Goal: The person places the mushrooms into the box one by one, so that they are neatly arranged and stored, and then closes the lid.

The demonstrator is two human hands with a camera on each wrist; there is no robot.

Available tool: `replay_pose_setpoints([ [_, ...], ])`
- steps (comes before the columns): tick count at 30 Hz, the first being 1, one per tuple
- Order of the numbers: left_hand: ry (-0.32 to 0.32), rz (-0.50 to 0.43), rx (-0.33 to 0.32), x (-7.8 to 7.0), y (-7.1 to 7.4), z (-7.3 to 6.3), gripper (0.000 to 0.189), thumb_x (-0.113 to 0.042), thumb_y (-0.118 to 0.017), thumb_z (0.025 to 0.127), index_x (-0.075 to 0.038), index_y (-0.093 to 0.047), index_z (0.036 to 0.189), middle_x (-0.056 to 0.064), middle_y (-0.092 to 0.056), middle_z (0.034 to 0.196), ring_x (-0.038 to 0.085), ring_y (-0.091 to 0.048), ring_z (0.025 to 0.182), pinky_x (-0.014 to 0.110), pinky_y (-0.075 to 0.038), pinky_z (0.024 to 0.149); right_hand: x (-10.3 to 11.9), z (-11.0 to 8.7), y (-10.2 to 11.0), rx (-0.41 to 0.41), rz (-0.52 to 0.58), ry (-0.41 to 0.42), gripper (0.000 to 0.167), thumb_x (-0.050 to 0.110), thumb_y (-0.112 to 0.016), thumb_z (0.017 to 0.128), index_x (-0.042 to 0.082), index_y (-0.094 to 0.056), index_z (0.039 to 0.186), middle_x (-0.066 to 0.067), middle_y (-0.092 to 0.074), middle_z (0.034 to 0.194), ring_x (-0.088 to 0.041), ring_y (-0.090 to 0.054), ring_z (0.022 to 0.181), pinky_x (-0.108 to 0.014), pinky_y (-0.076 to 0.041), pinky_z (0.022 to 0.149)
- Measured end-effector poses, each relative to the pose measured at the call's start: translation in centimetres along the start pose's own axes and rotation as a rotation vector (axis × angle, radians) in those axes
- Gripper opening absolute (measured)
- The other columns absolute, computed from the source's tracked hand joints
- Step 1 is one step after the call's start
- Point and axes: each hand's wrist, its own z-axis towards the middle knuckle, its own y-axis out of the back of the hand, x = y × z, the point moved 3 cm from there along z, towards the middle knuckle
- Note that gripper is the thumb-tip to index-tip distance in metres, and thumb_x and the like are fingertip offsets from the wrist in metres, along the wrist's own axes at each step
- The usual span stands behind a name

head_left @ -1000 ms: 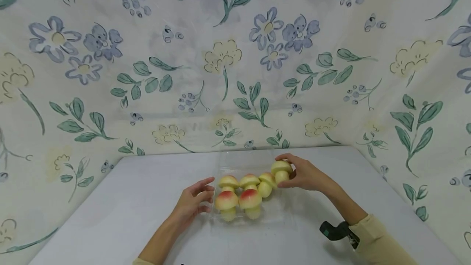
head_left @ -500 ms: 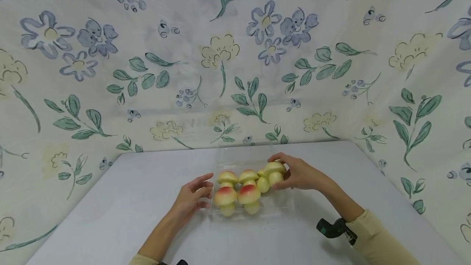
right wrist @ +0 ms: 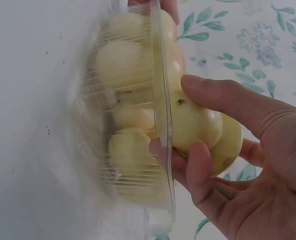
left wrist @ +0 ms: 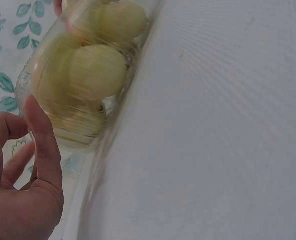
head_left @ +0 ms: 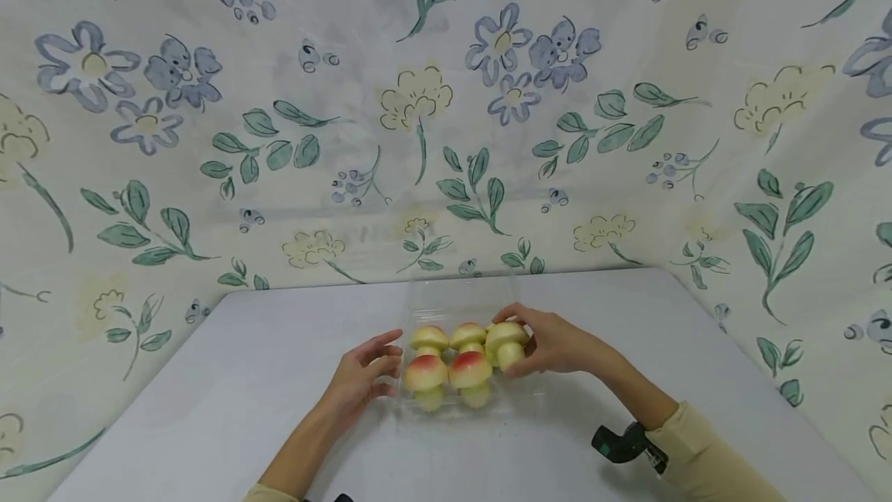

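My right hand [head_left: 555, 341] grips a yellow-green mushroom-shaped piece [right wrist: 200, 122] between thumb and fingers. It holds the piece at the right end of a clear plastic box [right wrist: 162, 95], partly above the rim in the right wrist view. Several similar pieces sit in the box, two in front with red-blushed caps, such as the front left piece [head_left: 427, 373]. Another piece behind the held one is mostly hidden. My left hand [head_left: 365, 370] stays at the box's left side, fingers relaxed. In the left wrist view a fingertip [left wrist: 34, 107] is right at the clear wall.
The box's transparent lid [head_left: 460, 297] stands raised behind it. A white table [head_left: 279, 362] lies beneath, with a floral cloth [head_left: 425, 146] hanging along its back and sides. A black wrist camera [head_left: 620, 444] projects below my right forearm, close over the table.
My right hand has moved left and slightly down with the mushroom-shaped piece, from the box's right edge to over its right end. My left hand has kept its place by the box.
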Motion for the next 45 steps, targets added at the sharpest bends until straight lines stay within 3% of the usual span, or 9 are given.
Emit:
replay_pose_setpoints([
  [6,0.003,0.01,-0.002,-0.1,0.0,0.0,0.055,-0.008,-0.062,0.094,-0.006,-0.044,0.146,0.0,-0.057,0.104,0.012,-0.057,0.078,0.02,-0.053,0.059,0.3,-0.1,-0.2,0.029,-0.004,-0.003,0.07,0.031,-0.085,0.075,0.02,-0.05,0.135,-0.008,-0.058,0.126,-0.017,-0.059,0.093,-0.026,-0.053,0.076],
  [13,0.002,0.017,-0.002,-0.1,-0.1,0.0,0.054,-0.008,-0.061,0.094,-0.006,-0.044,0.146,0.001,-0.057,0.105,0.011,-0.057,0.078,0.02,-0.053,0.058,0.2,-0.3,-0.2,0.077,0.054,-0.046,0.076,0.029,-0.084,0.077,0.018,-0.047,0.143,-0.011,-0.054,0.135,-0.017,-0.065,0.079,-0.037,-0.058,0.06],
  [17,-0.002,0.006,0.002,-0.1,-0.2,0.0,0.055,-0.008,-0.061,0.094,-0.005,-0.044,0.146,0.001,-0.057,0.106,0.011,-0.057,0.077,0.02,-0.053,0.058,0.3,-0.4,-0.1,0.091,0.056,-0.049,0.074,0.029,-0.084,0.077,0.021,-0.049,0.142,-0.011,-0.053,0.136,-0.017,-0.066,0.076,-0.043,-0.058,0.06],
  [22,0.001,0.004,0.006,-0.1,-0.2,0.0,0.055,-0.008,-0.061,0.094,-0.005,-0.043,0.146,0.002,-0.057,0.107,0.011,-0.057,0.078,0.02,-0.053,0.058,0.2,-0.5,0.2,0.107,0.057,-0.039,0.069,0.029,-0.083,0.078,0.024,-0.052,0.138,-0.01,-0.052,0.139,-0.016,-0.068,0.076,-0.041,-0.058,0.058],
  [29,0.003,0.008,0.003,-0.1,-0.2,0.0,0.055,-0.008,-0.061,0.094,-0.005,-0.043,0.146,0.0,-0.057,0.105,0.011,-0.057,0.078,0.02,-0.053,0.058,0.3,-0.6,0.7,0.109,0.054,-0.021,0.06,0.023,-0.081,0.081,0.018,-0.056,0.135,-0.016,-0.059,0.128,-0.016,-0.07,0.075,-0.048,-0.058,0.06],
  [36,-0.002,0.008,-0.002,-0.2,-0.2,0.0,0.055,-0.006,-0.062,0.093,-0.005,-0.045,0.145,0.0,-0.057,0.104,0.011,-0.057,0.078,0.02,-0.052,0.057,0.2,-0.5,0.8,0.114,0.065,-0.053,0.05,0.019,-0.077,0.084,0.013,-0.06,0.13,-0.02,-0.058,0.126,-0.022,-0.07,0.075,-0.039,-0.059,0.062],
  [45,-0.006,0.011,0.014,-0.4,-0.2,-0.2,0.056,-0.007,-0.062,0.094,-0.004,-0.043,0.146,0.0,-0.057,0.105,0.011,-0.057,0.079,0.02,-0.052,0.058,0.1,-0.4,0.9,0.109,0.056,-0.064,0.047,0.019,-0.076,0.086,0.012,-0.061,0.13,-0.018,-0.06,0.126,-0.019,-0.069,0.077,-0.037,-0.06,0.063],
])
